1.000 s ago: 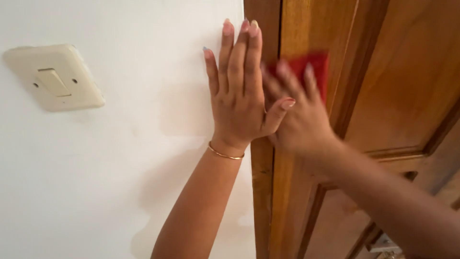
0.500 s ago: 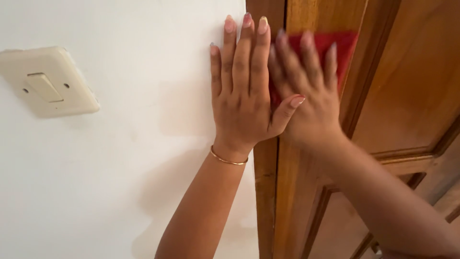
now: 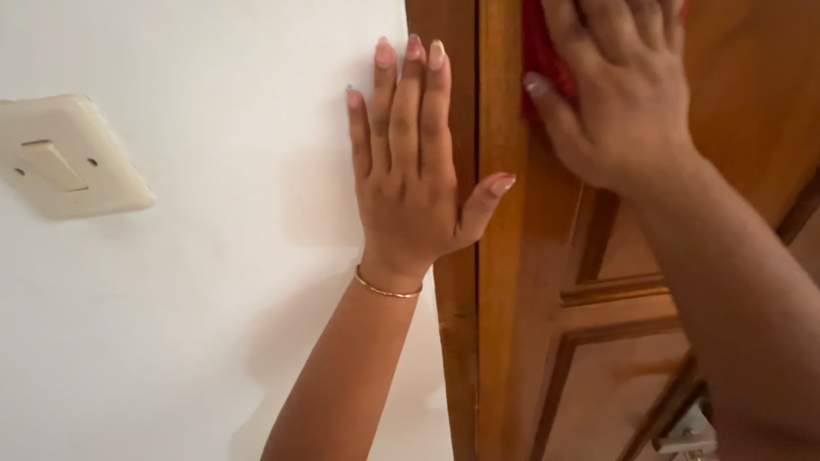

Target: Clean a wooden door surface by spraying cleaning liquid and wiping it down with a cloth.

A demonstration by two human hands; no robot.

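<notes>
My left hand [image 3: 410, 171] lies flat on the white wall [image 3: 213, 282], fingers together and pointing up, its thumb reaching over the wooden door frame [image 3: 453, 341]. A thin gold bangle sits on that wrist. My right hand [image 3: 623, 94] presses a red cloth [image 3: 538, 51] against the upper part of the brown wooden door [image 3: 521, 282]. Most of the cloth is hidden under the palm and fingers, and only its left edge shows.
A cream light switch [image 3: 60, 162] is mounted on the wall at the left. The door has raised panels, and a metal handle part [image 3: 688, 431] shows at the bottom right.
My right hand slid the red cloth up and to the right along the door. My left hand stayed flat on the wall; the view shifted slightly.
</notes>
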